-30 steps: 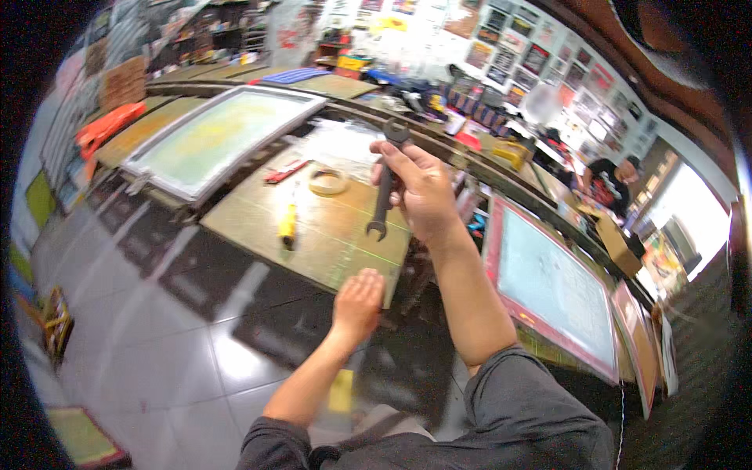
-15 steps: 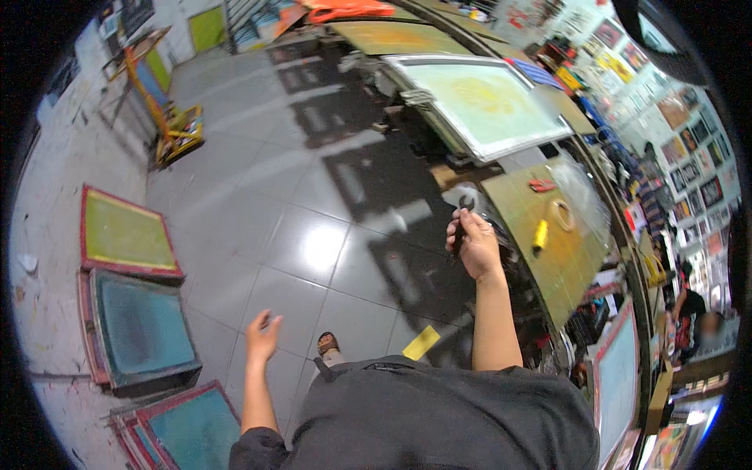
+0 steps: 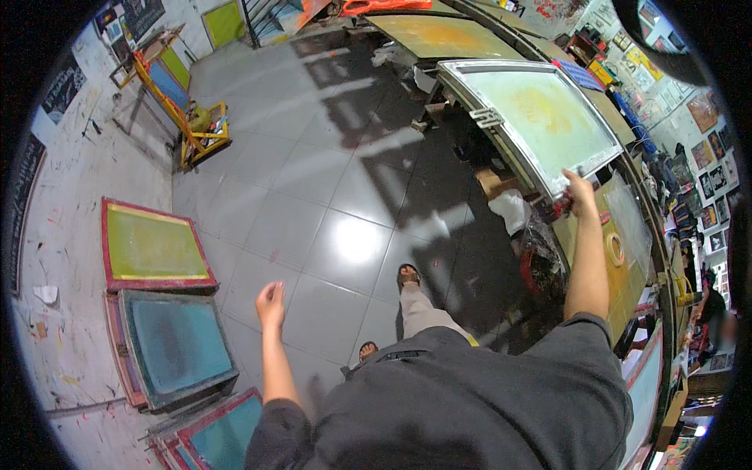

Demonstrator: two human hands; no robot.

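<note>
My right hand (image 3: 580, 196) is raised at the near corner of a white-rimmed printing screen (image 3: 540, 110). Its fingers are closed around a dark open-end wrench (image 3: 580, 169), of which only a small end shows past the fingers. Whether the hand touches the screen's rim, I cannot tell. Metal clamp pieces (image 3: 486, 117) sit on the screen's left side. Over the floor on the other side, my left hand (image 3: 271, 307) hangs with loosely bent fingers and nothing visible in it.
Framed screens, one yellow-green (image 3: 157, 244) and one blue (image 3: 176, 341), lean along the left wall. A yellow wheeled stand (image 3: 205, 141) is farther off. Beside my right arm, a tape roll (image 3: 616, 249) lies on a yellowish board (image 3: 633, 270). A plastic bag (image 3: 511, 211) hangs beneath the table's edge.
I have stepped forward, closer to the white-rimmed screen. My right hand has reached farther out to its corner with the wrench. My left hand has swung slightly upward.
</note>
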